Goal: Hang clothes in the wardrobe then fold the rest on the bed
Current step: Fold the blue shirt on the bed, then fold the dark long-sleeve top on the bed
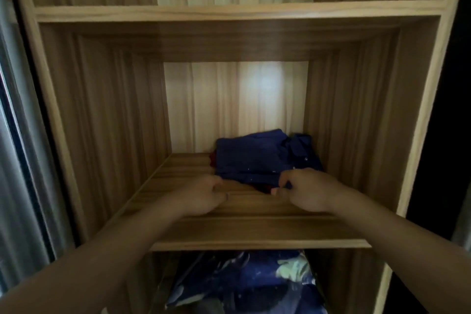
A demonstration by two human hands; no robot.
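Left hand clenched, empty, on shelf; right hand curled at blue garment edge, grip unclear.

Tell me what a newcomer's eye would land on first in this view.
A folded dark blue garment sits toward the back right of the middle wardrobe shelf, under a bright patch of light on the back panel. The left hand and right hand reach in, fingers curled, at its front edge; whether they grip it is unclear. Patterned blue fabric fills the compartment below.
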